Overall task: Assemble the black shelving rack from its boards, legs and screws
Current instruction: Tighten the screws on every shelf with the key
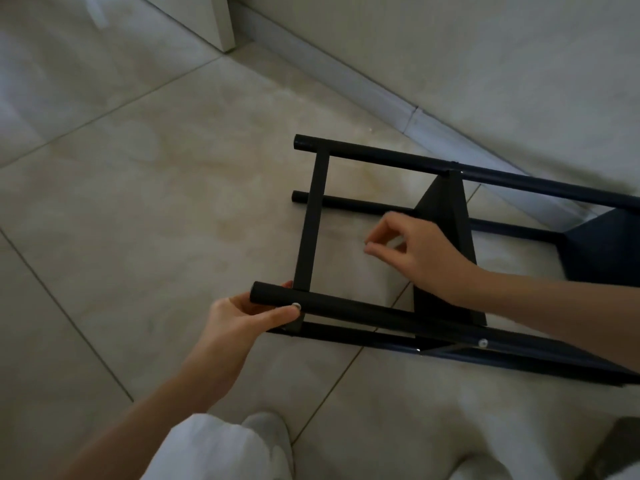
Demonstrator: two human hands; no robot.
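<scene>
The black shelving rack (440, 237) lies on its side on the tiled floor, its round legs pointing left. My left hand (242, 317) grips the end of the nearest leg (346, 306), thumb next to a silver screw head (296, 305). My right hand (415, 254) hovers inside the frame, between the end board (313, 223) and a middle board (446, 209). Its thumb and forefinger are pinched together; something small may sit between them, too small to tell. Another screw head (482, 342) shows on the lower leg.
A pale wall and skirting board (381, 98) run diagonally behind the rack. A white cabinet corner (214, 26) stands at the top. My knee in light trousers (221, 448) is at the bottom edge. Open floor tiles (138, 202) lie to the left.
</scene>
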